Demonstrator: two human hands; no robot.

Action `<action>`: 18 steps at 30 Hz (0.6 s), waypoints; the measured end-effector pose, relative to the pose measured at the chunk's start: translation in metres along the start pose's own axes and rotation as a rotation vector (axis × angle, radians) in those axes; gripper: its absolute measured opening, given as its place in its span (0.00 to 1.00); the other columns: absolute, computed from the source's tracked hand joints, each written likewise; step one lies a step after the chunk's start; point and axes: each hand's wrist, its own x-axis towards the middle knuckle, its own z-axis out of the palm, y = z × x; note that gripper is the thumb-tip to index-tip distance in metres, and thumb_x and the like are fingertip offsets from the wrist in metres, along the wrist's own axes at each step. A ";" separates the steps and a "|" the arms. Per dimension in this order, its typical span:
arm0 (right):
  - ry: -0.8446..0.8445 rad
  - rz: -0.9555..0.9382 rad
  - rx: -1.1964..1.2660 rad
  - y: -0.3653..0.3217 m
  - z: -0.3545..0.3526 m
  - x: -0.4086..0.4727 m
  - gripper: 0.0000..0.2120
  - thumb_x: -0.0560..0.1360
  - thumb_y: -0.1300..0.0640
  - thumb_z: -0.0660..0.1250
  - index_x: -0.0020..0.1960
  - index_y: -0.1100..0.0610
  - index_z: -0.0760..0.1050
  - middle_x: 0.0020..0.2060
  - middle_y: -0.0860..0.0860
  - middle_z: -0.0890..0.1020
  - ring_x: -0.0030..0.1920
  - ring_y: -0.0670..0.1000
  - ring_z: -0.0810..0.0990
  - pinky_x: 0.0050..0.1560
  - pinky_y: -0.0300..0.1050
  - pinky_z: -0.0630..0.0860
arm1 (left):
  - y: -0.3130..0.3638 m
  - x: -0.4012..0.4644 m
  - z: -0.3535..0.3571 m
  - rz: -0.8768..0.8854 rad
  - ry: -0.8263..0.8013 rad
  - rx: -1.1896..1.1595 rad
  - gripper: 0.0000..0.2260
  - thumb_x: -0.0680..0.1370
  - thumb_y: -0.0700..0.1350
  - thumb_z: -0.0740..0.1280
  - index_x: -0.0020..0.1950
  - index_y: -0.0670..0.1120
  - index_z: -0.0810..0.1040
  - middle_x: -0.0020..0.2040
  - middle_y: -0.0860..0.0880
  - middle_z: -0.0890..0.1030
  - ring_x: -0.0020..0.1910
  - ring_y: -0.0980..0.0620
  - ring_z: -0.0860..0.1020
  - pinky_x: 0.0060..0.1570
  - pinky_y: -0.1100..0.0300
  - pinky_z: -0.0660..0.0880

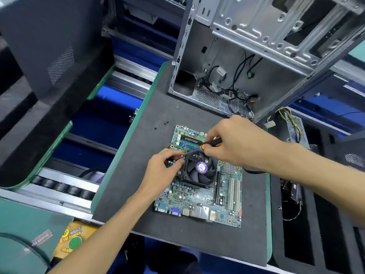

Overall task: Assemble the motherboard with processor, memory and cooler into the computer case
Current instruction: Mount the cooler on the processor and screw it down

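- Fingers of the right hand [233,143] pinch a screwdriver [212,144]; left hand [164,167] fingers pinch at the cooler [199,169] corner.
- Motherboard [199,194] lies on a dark mat [138,175]; loose screws [166,122] and open case [246,56] beyond.

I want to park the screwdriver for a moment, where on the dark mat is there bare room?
Bare dark foam mat lies left of the green motherboard, and along the near edge below its ports. Crowded spots: three small black screws beyond the board, and cables in the open grey metal case.
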 end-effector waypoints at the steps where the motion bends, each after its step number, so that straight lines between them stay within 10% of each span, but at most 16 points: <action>1: 0.003 -0.005 -0.007 0.000 0.000 0.000 0.10 0.73 0.47 0.68 0.44 0.50 0.85 0.29 0.47 0.81 0.35 0.54 0.79 0.36 0.44 0.75 | 0.000 0.000 0.000 -0.001 0.002 0.002 0.09 0.77 0.38 0.71 0.56 0.47 0.84 0.48 0.51 0.82 0.48 0.55 0.80 0.51 0.66 0.74; 18: -0.027 -0.022 -0.056 0.005 -0.002 0.004 0.10 0.74 0.46 0.68 0.48 0.50 0.85 0.38 0.50 0.85 0.41 0.57 0.81 0.45 0.51 0.81 | 0.000 -0.002 0.000 -0.009 -0.004 -0.008 0.10 0.77 0.39 0.71 0.57 0.48 0.83 0.48 0.51 0.82 0.48 0.56 0.79 0.50 0.70 0.72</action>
